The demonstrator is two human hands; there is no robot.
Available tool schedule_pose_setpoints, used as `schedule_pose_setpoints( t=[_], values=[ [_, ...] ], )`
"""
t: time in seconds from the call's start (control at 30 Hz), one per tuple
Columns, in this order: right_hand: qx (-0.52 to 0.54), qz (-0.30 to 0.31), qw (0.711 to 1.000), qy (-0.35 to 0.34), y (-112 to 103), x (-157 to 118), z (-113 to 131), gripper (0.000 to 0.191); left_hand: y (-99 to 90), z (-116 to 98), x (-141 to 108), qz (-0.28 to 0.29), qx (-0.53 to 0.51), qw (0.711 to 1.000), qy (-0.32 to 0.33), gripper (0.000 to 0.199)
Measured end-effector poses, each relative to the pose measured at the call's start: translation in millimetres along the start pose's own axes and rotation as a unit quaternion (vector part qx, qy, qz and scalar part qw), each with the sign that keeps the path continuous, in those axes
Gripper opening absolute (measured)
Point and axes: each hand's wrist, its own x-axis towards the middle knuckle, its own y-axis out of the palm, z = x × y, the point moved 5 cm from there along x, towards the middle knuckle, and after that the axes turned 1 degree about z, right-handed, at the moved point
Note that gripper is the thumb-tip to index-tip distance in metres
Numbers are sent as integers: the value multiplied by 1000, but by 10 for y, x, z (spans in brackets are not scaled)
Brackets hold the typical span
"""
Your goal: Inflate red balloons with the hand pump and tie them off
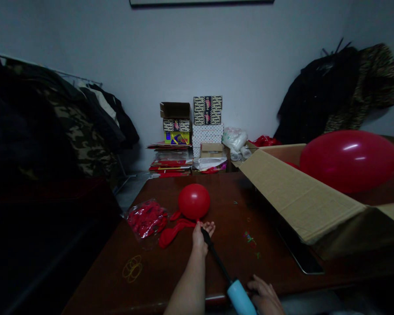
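A partly inflated red balloon sits on the nozzle end of a hand balloon pump with a black tube and a light blue barrel. My left hand pinches the balloon's neck at the nozzle, its other fingers curled outward. Beside the blue barrel, at the table's near edge, my right hand has its fingers apart and appears to hold nothing. Limp red balloons lie just left of my left hand. Farther left is a clear bag of red balloons.
On the right, an open cardboard box holds a large inflated red balloon, its flap over the table. A dark phone lies below it. Yellow rubber bands and small colored bands are scattered. Stacked boxes stand behind.
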Motion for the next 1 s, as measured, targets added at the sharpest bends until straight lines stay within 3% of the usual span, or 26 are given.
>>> schedule_pose_setpoints(
  t=[0.1,0.23,0.4,0.57,0.8,1.0],
  values=[
    [-26,-44,999,-5,-167,81,292,46,27,-15,-13,9,2,1000,-8,17],
    [-18,-104,994,4,-333,313,625,45,59,-20,-34,18,18,1000,-10,20],
    [-5,-144,990,-3,-399,590,795,42,65,-32,-20,34,18,999,-2,26],
    [-11,-151,988,-1,-320,583,763,44,48,-18,1,47,29,998,2,27],
    [-30,-134,991,7,-238,371,671,45,15,10,11,45,39,998,20,26],
    [-39,-50,998,-15,-17,65,232,47,0,11,32,56,34,998,25,27]
  ],
)
